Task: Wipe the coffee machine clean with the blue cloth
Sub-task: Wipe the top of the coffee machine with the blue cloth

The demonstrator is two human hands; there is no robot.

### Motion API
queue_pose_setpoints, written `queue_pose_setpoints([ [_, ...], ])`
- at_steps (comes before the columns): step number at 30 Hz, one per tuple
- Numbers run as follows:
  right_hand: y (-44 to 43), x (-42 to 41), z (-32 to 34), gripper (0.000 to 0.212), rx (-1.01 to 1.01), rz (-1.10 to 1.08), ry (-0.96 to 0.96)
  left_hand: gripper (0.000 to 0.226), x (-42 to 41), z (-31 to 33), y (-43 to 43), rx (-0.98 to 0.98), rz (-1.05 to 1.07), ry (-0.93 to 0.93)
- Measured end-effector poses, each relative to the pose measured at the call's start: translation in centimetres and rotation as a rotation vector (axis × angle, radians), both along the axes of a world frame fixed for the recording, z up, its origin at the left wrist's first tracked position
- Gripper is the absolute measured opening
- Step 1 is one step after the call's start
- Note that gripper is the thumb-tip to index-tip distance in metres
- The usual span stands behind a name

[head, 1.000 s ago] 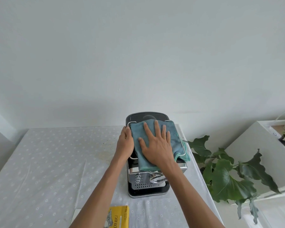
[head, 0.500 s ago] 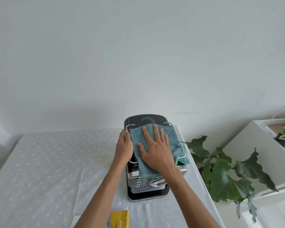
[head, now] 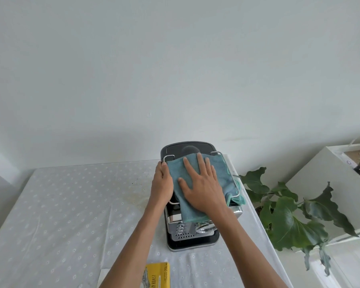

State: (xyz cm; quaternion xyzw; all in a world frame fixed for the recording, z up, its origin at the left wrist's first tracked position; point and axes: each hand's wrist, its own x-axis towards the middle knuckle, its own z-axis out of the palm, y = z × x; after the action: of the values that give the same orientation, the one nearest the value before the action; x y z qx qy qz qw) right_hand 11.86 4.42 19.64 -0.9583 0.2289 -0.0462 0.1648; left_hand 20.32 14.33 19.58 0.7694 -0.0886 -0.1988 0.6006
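A black and chrome coffee machine point(head: 192, 239) stands at the table's right side, against the wall. The blue cloth point(head: 221, 171) lies spread over its top, inside the chrome rail, with one edge drooping over the front and a corner over the right side. My right hand point(head: 202, 183) lies flat on the cloth, fingers spread and pointing toward the wall. My left hand point(head: 162, 183) grips the machine's left top edge, thumb by the rail. The cloth and hands hide most of the top.
A white dotted tablecloth point(head: 71, 204) covers the table. A yellow coffee pack point(head: 156, 275) lies at the near edge. A leafy green plant point(head: 287, 213) stands just right of the table, beside a white cabinet point(head: 320, 183). The wall is directly behind the machine.
My right hand has slid the cloth slightly back toward the wall across the machine's top. The left hand keeps its grip on the left edge.
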Motion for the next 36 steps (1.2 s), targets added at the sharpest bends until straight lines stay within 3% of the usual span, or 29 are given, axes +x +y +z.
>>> queue_pose_setpoints([
  [7,-1.4,2.0,0.4,0.069,0.024,0.016,0.019,0.027,-0.4,0.7,0.3,0.011,-0.004,0.016],
  [11,1.0,-1.9,-0.1,0.074,-0.022,0.015,0.020,0.042,-0.3,0.5,0.3,0.010,-0.015,0.003],
  [15,-0.2,0.5,0.5,0.068,-0.013,0.030,0.023,0.060,0.0,0.3,0.1,0.021,-0.015,0.068],
  [20,-2.0,1.4,1.0,0.068,0.047,0.036,0.056,0.052,0.0,0.6,0.3,0.038,-0.033,0.046],
  [25,-0.4,-1.7,0.8,0.072,0.037,-0.155,0.128,0.054,-0.1,0.2,0.1,0.044,-0.018,0.054],
  [29,-0.2,-0.1,1.0,0.073,0.071,-0.313,0.136,0.030,-0.3,0.6,0.1,0.059,-0.019,0.072],
  [31,-0.6,1.0,1.1,0.074,0.105,-0.359,0.140,0.029,-0.6,1.1,0.1,0.045,-0.022,0.085],
  [36,0.2,-0.5,1.0,0.072,0.024,-0.168,0.118,0.046,-0.5,0.4,0.1,-0.002,0.016,0.081],
])
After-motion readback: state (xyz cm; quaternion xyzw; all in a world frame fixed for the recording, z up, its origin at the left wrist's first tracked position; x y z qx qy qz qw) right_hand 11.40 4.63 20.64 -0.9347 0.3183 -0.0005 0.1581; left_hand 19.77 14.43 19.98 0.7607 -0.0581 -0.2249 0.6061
